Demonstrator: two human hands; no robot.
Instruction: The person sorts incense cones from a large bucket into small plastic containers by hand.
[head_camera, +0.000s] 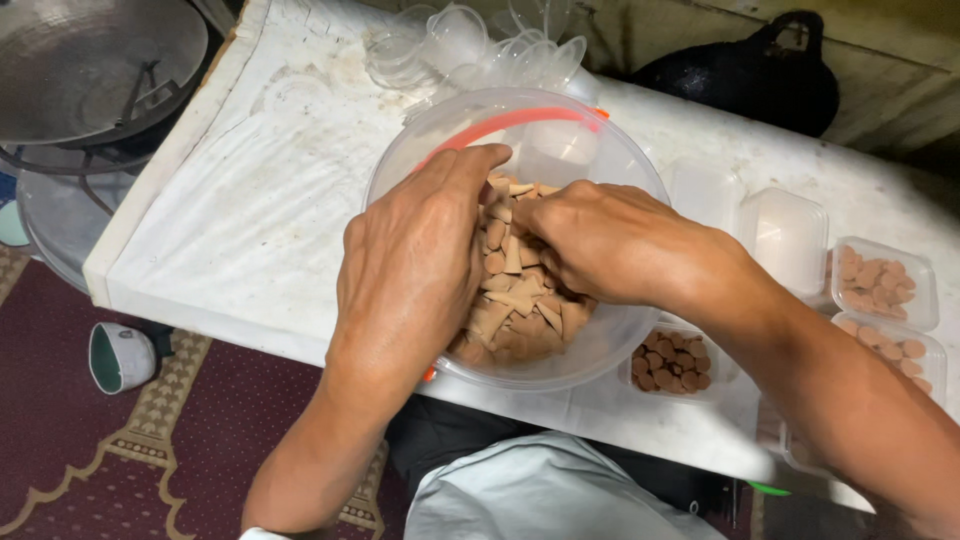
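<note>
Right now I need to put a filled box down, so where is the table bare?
Bare cloth lies left of the big clear bowl, toward the table edge. The right side is crowded with small clear boxes; cups fill the far edge.

Both hands (500, 260) in clear bowl (640, 170), brown cone pieces (515, 300)
</note>
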